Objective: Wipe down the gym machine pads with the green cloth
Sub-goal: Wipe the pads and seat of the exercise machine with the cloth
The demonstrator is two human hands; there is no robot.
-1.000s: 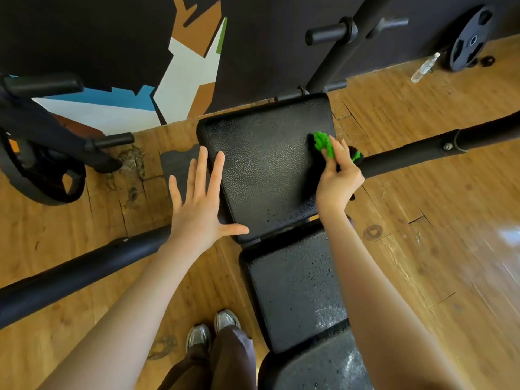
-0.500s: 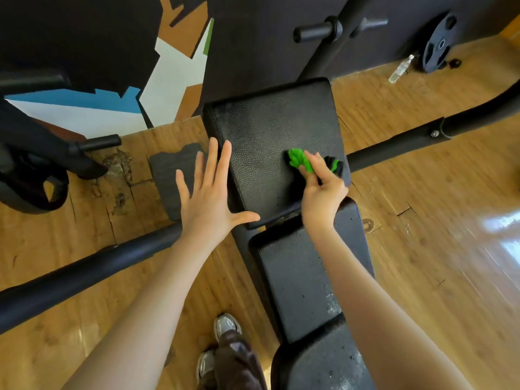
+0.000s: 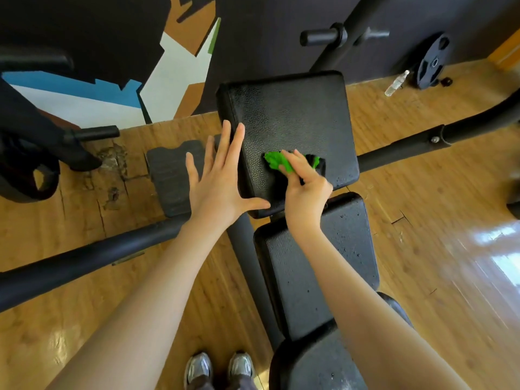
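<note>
The upper black pad [image 3: 292, 114] of the gym bench lies ahead of me, with a narrower lower pad [image 3: 332, 263] speckled with droplets below it. My right hand [image 3: 305, 190] grips the bunched green cloth [image 3: 277, 161] and presses it on the upper pad near its lower middle. My left hand [image 3: 219, 178] lies flat with fingers spread against the pad's left edge, thumb along its lower edge.
Black frame bars run left [image 3: 84, 257] and right [image 3: 422, 142] of the bench over the wooden floor. A dark rubber mat [image 3: 171, 175] lies left of the pad. A weight plate [image 3: 432, 61] and clear bottle [image 3: 396, 83] sit by the far wall. My shoes [image 3: 219, 370] show below.
My right hand has slid the green cloth leftward across the upper pad, from its right edge toward the middle. My left hand has stayed flat at the pad's left edge.
</note>
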